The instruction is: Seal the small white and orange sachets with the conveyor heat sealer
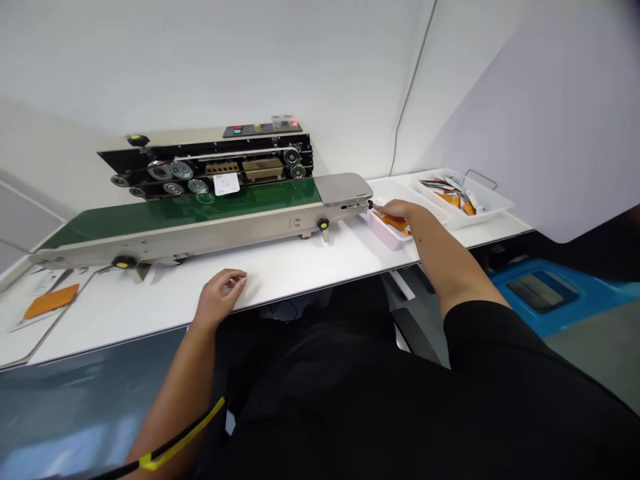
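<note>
My left hand hovers at the table's front edge with fingers loosely curled, a gap between thumb and fingertips, and nothing held. My right hand reaches into a white plastic bin at the right end of the sealing machine. Orange packets lie in that bin, right under the hand. Its fingers point left and are partly hidden, so I cannot make out whether they grip a packet. A small white pouch with faint red print stands upright at the machine's sealing section, above the green conveyor belt.
The band sealer, with rollers and black knobs, spans the white table along the wall. A second white tray holds orange and silver packets at right. An orange pouch lies at far left. A blue plastic stool stands below right.
</note>
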`<move>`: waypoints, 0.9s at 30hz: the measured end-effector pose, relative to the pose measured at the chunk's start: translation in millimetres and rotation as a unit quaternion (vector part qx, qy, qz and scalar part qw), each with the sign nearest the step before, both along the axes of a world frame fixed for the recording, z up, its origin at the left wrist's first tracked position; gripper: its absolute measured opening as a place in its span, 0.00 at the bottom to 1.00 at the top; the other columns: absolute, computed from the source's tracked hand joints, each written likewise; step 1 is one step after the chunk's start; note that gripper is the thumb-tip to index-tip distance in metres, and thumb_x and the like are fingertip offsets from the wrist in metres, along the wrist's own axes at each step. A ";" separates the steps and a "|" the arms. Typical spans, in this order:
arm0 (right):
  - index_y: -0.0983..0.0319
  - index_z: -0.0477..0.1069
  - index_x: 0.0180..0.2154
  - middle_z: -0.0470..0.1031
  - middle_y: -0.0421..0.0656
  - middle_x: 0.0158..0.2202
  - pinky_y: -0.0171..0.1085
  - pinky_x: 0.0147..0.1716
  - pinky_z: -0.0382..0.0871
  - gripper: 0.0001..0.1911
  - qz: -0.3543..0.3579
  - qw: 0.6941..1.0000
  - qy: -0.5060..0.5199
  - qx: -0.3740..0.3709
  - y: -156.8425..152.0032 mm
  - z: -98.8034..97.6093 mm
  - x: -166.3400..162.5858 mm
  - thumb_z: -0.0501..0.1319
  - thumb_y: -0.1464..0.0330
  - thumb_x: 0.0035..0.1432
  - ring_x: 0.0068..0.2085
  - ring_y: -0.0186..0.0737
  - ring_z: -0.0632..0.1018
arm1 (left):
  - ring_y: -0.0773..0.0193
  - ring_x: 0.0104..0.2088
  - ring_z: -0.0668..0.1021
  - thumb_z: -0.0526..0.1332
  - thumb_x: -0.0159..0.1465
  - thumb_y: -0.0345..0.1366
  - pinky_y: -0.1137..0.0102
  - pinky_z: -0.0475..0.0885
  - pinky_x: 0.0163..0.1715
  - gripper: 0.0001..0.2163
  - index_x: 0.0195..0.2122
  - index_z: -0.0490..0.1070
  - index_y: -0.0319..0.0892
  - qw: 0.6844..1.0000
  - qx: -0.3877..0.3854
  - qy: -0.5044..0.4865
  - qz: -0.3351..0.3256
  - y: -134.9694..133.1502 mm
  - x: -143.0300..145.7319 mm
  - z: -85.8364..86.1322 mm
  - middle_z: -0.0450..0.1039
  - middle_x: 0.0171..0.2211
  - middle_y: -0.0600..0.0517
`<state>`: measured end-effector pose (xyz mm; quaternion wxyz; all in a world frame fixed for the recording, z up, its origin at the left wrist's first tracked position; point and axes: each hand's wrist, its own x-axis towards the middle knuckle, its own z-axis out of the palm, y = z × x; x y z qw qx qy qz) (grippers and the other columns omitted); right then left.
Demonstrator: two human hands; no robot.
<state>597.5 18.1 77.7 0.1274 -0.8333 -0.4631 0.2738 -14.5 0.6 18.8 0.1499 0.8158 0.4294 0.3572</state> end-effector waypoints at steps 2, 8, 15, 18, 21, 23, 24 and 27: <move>0.61 0.78 0.45 0.82 0.51 0.37 0.44 0.35 0.75 0.37 0.025 0.999 0.039 -0.025 -7.2 2.5 -1.6 0.64 0.34 0.55 0.33 0.48 0.81 | 0.60 0.36 0.79 0.61 0.69 0.47 0.66 0.76 0.42 0.13 0.41 0.79 0.43 1.000 0.001 0.010 -0.002 -0.6 0.3 1.1 0.81 0.40 0.48; 0.60 0.78 0.45 0.82 0.47 0.37 0.37 0.28 0.74 0.31 0.092 0.989 0.111 -0.044 -7.5 -0.1 -4.1 0.74 0.44 0.50 0.31 0.45 0.81 | 0.60 0.35 0.79 0.60 0.69 0.47 0.67 0.75 0.41 0.13 0.38 0.79 0.43 1.000 0.008 0.021 -0.011 -1.1 -0.7 2.2 0.81 0.38 0.49; 0.60 0.76 0.51 0.83 0.48 0.43 0.35 0.30 0.80 0.35 0.122 0.943 0.306 -0.054 -25.3 9.7 -3.9 0.80 0.55 0.43 0.37 0.45 0.84 | 0.58 0.38 0.81 0.61 0.68 0.49 0.66 0.75 0.42 0.14 0.38 0.79 0.45 1.000 -0.004 0.021 -0.005 0.2 -1.5 0.1 0.82 0.38 0.49; 0.61 0.74 0.54 0.83 0.48 0.45 0.35 0.31 0.81 0.38 0.136 0.927 0.343 -0.066 -32.7 14.2 -4.6 0.81 0.60 0.41 0.37 0.44 0.84 | 0.57 0.39 0.81 0.61 0.68 0.49 0.66 0.75 0.43 0.14 0.38 0.79 0.45 1.000 -0.006 0.029 -0.004 1.4 -2.2 -0.4 0.82 0.38 0.49; 0.62 0.74 0.54 0.83 0.46 0.44 0.35 0.31 0.81 0.37 0.148 0.926 0.339 -0.071 -34.6 13.9 -6.3 0.80 0.65 0.41 0.36 0.43 0.84 | 0.57 0.39 0.81 0.61 0.68 0.49 0.66 0.75 0.43 0.14 0.38 0.79 0.45 0.999 -0.007 0.032 -0.006 2.4 -2.8 -0.9 0.82 0.38 0.49; 0.62 0.74 0.54 0.83 0.46 0.44 0.35 0.31 0.81 0.36 0.148 0.928 0.336 -0.066 -34.1 12.6 -7.3 0.80 0.65 0.42 0.36 0.44 0.84 | 0.57 0.38 0.81 0.61 0.69 0.50 0.66 0.75 0.42 0.14 0.38 0.79 0.45 0.999 -0.005 0.032 -0.005 2.6 -2.7 -1.1 0.82 0.38 0.49; 0.62 0.74 0.54 0.83 0.46 0.43 0.35 0.31 0.81 0.36 0.146 0.930 0.332 -0.064 -33.5 12.0 -7.8 0.80 0.65 0.42 0.36 0.44 0.84 | 0.57 0.38 0.81 0.61 0.69 0.50 0.66 0.75 0.42 0.14 0.38 0.79 0.45 1.000 -0.002 0.031 -0.005 2.5 -2.6 -1.1 0.82 0.37 0.49; 0.61 0.74 0.53 0.84 0.46 0.42 0.34 0.29 0.80 0.35 0.136 0.942 0.301 -0.067 -30.4 11.7 -8.8 0.79 0.67 0.42 0.36 0.44 0.84 | 0.57 0.38 0.81 0.61 0.69 0.49 0.66 0.75 0.42 0.14 0.38 0.79 0.45 0.999 0.005 0.031 -0.007 2.0 -2.3 -1.1 0.81 0.37 0.49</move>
